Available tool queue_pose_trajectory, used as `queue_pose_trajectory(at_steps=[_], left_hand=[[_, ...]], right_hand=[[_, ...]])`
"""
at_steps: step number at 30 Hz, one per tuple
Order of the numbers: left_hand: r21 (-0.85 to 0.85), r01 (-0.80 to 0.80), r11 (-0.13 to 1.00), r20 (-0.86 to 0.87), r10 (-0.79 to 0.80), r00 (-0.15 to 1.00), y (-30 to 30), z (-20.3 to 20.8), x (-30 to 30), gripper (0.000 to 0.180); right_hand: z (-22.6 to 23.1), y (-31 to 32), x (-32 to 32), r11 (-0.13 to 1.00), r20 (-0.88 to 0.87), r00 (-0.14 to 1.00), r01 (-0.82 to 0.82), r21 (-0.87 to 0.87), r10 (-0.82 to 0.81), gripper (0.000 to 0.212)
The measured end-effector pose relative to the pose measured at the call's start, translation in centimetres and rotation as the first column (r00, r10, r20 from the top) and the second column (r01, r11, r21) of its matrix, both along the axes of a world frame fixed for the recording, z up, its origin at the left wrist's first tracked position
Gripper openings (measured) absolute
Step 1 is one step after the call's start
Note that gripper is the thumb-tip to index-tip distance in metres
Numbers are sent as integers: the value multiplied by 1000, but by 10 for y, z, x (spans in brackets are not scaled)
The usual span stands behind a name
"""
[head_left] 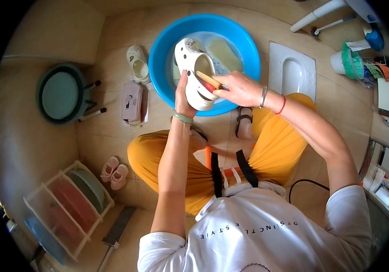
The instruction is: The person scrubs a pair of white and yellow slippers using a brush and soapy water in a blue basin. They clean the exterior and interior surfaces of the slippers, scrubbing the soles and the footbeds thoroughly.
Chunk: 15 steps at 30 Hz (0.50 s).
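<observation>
My left hand [185, 97] grips a white clog [189, 56] with round holes and charms on its toe, held tilted over the near part of a blue basin [252, 50]. In my right hand [244, 89] is a scrubbing brush [210, 80] with a wooden back and red bristles, pressed at the clog's opening. Inside the basin is sudsy water, and a pale green oblong piece [224, 54] lies in it. Another white clog [138, 65] stands on the tiles just left of the basin.
A pale pouch [132, 102] lies left of my knees. Farther left are stacked green basins [60, 95], small pink shoes [114, 173] and a rack of basins [67, 206]. To the right are a squat toilet [292, 72] and a bin with a green liner [352, 62].
</observation>
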<state>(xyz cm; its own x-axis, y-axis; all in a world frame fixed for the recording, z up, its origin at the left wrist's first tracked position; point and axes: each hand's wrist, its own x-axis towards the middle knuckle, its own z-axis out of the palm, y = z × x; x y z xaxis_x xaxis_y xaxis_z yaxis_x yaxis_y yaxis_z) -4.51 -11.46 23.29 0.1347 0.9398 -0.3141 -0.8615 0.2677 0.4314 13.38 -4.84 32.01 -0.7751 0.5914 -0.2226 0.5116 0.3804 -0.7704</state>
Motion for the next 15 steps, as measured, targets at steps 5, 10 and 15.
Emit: queue_pose_trajectory(at_steps=[5, 10, 15], left_hand=[[-143, 45, 989, 43, -39, 998, 5, 22, 52, 52], [-112, 95, 989, -3, -96, 995, 4, 4, 32, 58], [-35, -35, 999, 3, 35, 999, 0, -4, 1, 59]], right_hand=[[-15, 39, -17, 956, 256, 949, 110, 271, -182, 29], [-41, 33, -14, 965, 91, 983, 133, 227, -157, 28], [11, 0, -8, 999, -38, 999, 28, 20, -27, 26]])
